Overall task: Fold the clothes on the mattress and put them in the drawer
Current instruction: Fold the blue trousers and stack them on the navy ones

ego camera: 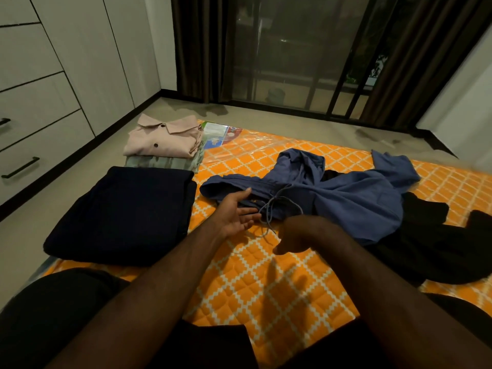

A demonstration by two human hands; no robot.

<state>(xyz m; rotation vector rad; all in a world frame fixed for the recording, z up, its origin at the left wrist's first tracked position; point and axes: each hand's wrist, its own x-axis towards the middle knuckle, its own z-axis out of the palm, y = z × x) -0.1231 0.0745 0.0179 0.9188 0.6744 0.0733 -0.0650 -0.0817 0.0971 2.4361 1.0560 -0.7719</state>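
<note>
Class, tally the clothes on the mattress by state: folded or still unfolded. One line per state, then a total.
Folded: 3 (pink shirt, green patterned garment beneath it, navy garment)
Unfolded: 2 (blue drawstring garment, black garment)
Total: 5

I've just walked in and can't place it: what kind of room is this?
Most likely a bedroom at home. An orange patterned mattress lies on the floor, built-in drawers with dark handles line the left wall, and dark curtains frame a glass sliding door. Folded clothes, like the pink shirt, wait nearby.
</note>
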